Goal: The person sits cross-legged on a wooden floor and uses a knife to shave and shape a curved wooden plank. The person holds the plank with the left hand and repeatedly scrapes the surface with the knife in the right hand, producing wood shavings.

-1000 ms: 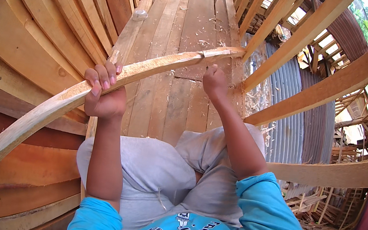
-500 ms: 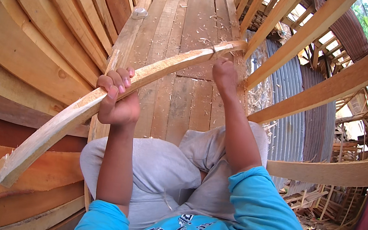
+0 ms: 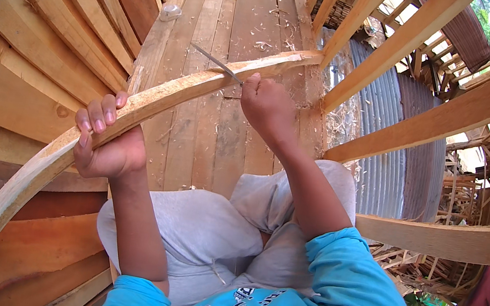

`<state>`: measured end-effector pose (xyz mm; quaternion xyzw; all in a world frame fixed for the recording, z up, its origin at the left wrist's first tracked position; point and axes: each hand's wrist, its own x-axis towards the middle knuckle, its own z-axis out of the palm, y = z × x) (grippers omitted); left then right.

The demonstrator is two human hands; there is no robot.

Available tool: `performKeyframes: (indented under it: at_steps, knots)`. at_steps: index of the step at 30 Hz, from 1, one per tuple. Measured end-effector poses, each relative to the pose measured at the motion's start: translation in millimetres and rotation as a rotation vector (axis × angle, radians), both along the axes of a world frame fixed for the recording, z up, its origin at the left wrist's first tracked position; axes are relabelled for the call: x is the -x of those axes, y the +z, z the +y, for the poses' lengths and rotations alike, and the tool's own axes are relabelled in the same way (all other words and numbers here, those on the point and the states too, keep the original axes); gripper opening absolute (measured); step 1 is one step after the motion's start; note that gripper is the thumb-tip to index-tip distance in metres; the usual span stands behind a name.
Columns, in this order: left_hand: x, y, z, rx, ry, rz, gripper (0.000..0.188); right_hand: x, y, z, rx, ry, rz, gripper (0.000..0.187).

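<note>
A long curved strip of pale wood point(image 3: 138, 105) is being held across the frame, running from about 8 o'clock at its lower end up to about 1 o'clock, where its far tip is resting near a slanted wooden beam point(image 3: 402, 34). The strip is being gripped by the left hand point(image 3: 107, 145) at roughly 9 o'clock of centre; its fingers point(image 3: 101, 119) are being wrapped over the upper edge, closed firmly around the wood. At about 12 o'clock of centre, the right hand point(image 3: 267, 109) is being kept in a closed fist around the handle of a thin metal blade point(image 3: 217, 63), which is being laid against the top edge of the strip, pointing toward 10 o'clock.

Judging by the scene, shaping of the strip is under way rather than finished. The upper edge near the blade is looking freshly cut and rough, and wood shavings point(image 3: 267, 45) are lying scattered over the plank floor point(image 3: 224, 143) beyond it, so a fair amount of material appears to be already removed. The lower stretch toward 8 o'clock is looking more even, though its end is ragged. How much trimming is left cannot be told for certain; the section between the two hands seems to be what is being worked.

Grey-trousered knees point(image 3: 201, 235) are being seen below the strip.
</note>
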<state>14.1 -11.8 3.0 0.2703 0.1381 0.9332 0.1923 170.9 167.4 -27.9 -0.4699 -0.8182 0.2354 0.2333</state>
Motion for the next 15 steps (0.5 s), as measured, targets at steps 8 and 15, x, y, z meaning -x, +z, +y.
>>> performKeyframes:
  at_steps: [8, 15]
  knots:
    - [2, -16, 2, 0.032, 0.053, -0.061, 0.014, 7, -24, 22, -0.072, -0.188, 0.024, 0.054]
    - [2, -18, 1, 0.067, 0.066, -0.139, 0.015, 26, -27, -8, -0.216, 0.050, 0.086, 0.049]
